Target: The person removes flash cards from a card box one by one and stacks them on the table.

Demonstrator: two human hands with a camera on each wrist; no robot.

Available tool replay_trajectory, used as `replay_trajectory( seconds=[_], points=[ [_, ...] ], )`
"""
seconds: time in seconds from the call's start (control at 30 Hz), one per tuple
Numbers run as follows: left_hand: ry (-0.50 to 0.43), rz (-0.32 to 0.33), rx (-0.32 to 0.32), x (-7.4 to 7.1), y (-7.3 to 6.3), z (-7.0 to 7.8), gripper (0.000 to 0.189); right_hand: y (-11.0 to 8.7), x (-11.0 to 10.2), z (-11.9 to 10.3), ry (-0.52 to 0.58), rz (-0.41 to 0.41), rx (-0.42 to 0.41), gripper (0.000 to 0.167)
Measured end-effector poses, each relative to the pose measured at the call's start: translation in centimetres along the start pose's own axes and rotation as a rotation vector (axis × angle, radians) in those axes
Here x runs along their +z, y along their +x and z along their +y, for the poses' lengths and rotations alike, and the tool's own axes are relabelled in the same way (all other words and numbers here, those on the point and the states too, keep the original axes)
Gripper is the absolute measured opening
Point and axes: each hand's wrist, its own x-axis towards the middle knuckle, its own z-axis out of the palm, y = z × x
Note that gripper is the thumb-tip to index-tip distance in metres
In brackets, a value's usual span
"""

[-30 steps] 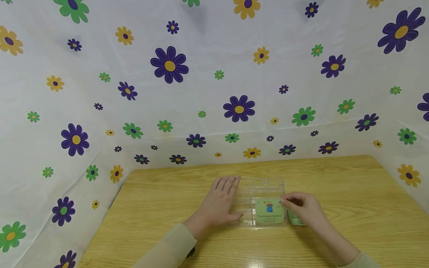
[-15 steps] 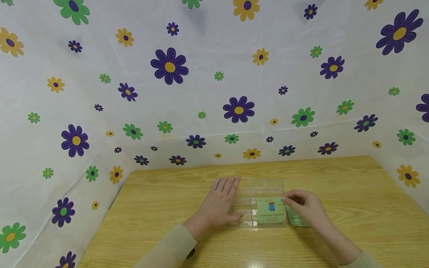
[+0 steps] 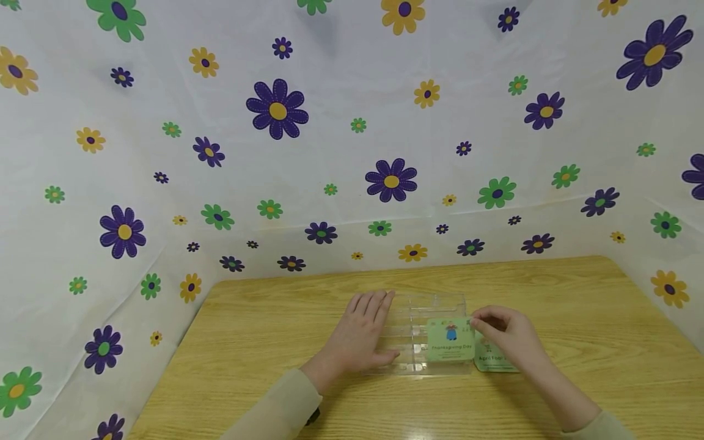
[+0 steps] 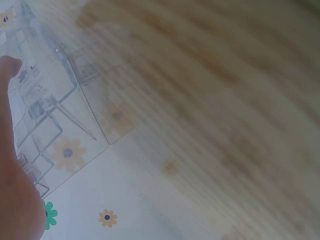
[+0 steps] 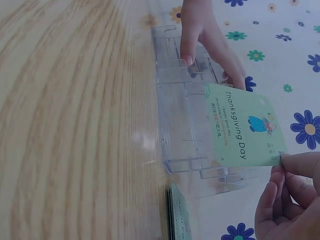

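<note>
A clear plastic tiered card rack point(image 3: 438, 301) stands on the table in the head view. My left hand point(image 3: 357, 333) rests over its left part, fingers straight and thumb spread toward the front. In the right wrist view that hand point(image 5: 207, 35) touches the rack point(image 5: 175, 110). My right hand point(image 3: 508, 339) pinches the upper right corner of a green "Thanksgiving Day" card point(image 3: 451, 340) between thumb and fingers. The card is over the rack's right half, and the right wrist view shows it raised above the tiers. A stack of green cards point(image 3: 491, 360), "April Fool" on top, lies right of the rack, partly hidden by my right hand.
The wooden table point(image 3: 264, 330) extends on both sides of the rack. A white cloth with printed flowers point(image 3: 330, 153) hangs behind it and along both sides. Something small and dark point(image 3: 313, 417) shows under the left sleeve.
My right hand has shifted slightly right and up, and the Thanksgiving card has moved with it, from the rack's front tiers. More of the April Fool stack shows. The left hand stays put.
</note>
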Motion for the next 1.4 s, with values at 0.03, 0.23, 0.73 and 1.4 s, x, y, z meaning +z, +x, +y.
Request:
replay_trajectory(
  seconds=[0.03, 0.23, 0.73, 1.4],
  points=[
    [0.0, 0.0, 0.0, 0.0, 0.0, 0.0, 0.113, 0.0, -0.1, 0.0, 0.003, 0.0, 0.004, 0.021],
    [0.0, 0.005, -0.002, 0.1, -0.1, 0.0, 0.113, 0.0, -0.4, 0.0, 0.006, 0.007, 0.013, 0.023],
    [0.011, 0.012, 0.004, 0.3, -0.1, 0.0, 0.114, -0.2, -1.1, 0.3, 0.01, 0.033, 0.031, 0.025],
    [0.013, 0.017, 0.007, 0.0, 0.0, 0.0, 0.113, -0.6, -2.3, 0.7, -0.022, 0.066, 0.051, 0.029]
  ],
)
